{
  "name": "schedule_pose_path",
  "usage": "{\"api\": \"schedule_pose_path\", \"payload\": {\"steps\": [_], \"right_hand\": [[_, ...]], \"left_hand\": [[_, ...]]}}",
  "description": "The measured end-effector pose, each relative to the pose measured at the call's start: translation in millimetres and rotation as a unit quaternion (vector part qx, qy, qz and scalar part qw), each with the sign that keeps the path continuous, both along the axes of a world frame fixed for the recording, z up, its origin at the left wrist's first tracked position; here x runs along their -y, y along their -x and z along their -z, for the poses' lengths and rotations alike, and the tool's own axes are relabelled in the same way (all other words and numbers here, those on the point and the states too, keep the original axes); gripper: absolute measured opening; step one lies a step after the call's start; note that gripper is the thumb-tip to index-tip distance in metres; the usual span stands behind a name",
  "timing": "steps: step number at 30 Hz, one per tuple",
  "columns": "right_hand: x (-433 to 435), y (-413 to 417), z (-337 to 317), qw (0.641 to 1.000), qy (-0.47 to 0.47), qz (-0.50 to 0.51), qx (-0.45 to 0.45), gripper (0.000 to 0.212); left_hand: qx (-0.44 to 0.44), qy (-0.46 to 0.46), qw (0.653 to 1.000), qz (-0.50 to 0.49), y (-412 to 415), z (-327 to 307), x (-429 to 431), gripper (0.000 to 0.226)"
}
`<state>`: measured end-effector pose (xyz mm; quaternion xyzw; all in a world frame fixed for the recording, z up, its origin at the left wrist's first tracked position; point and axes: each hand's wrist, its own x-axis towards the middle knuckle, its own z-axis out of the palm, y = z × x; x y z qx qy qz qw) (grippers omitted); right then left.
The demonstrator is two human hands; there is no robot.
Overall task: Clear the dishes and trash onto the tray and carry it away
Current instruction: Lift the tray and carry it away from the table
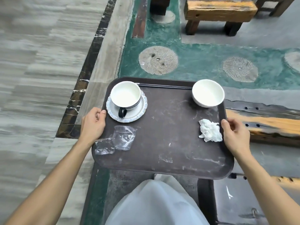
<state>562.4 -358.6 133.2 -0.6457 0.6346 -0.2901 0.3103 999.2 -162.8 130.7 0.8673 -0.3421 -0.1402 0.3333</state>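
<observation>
A dark brown tray (167, 138) is held in the air above the floor. My left hand (93, 124) grips its left rim and my right hand (235, 132) grips its right rim. On the tray's far left a white cup with a black handle (125, 96) stands on a pale scalloped saucer (138, 113). At the far right sits a white bowl (207, 93). Black chopsticks (164, 86) lie along the far rim. A crumpled white tissue (210, 130) lies near my right hand, and clear plastic wrapping (116, 140) near my left.
Below is a green floor strip with round stone inlays (158, 60). Grey tile floor (32, 70) spreads to the left. A wooden bench (219, 12) stands at the far right. A wooden plank table (267, 124) lies at the right, and a dark frame (206, 200) below the tray.
</observation>
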Motion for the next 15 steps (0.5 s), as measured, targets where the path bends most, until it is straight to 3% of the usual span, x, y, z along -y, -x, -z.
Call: {"api": "schedule_pose_path", "payload": {"steps": [15], "right_hand": [[196,-75,-8,0.999,0.01,-0.036,-0.01,0.018]], "left_hand": [[0.002,0.012,0.999,-0.048,-56,-6,161,0.021]]}}
